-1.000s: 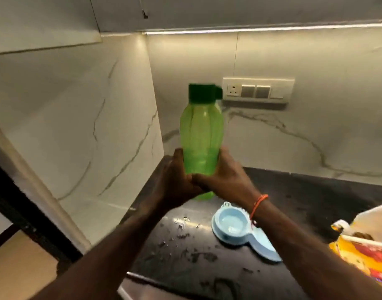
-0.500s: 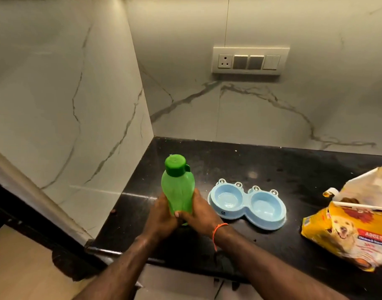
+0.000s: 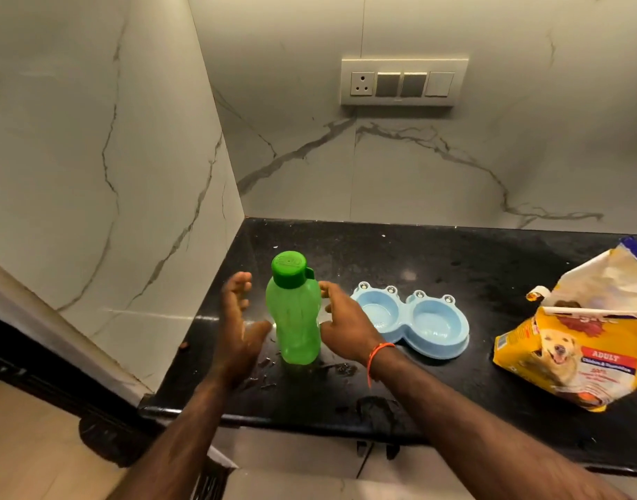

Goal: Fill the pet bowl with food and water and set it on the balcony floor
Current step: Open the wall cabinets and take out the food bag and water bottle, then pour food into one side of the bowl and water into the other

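Note:
A green water bottle with its cap on stands upright on the black countertop. My left hand is open just left of the bottle, fingers spread, not touching it. My right hand is open just right of it, also apart from it. A light blue double pet bowl lies right of the bottle; both cups look empty of food, and the left one may hold a little water. An opened yellow dog food bag lies at the right.
Marble walls close the counter at the left and back, with a switch panel on the back wall. Water drops wet the counter near the bottle. The counter's front edge is below my forearms; pale floor shows at lower left.
I lowered the bottle from chest height onto the counter, then let go with both hands, which now sit open on either side. The view tilted down.

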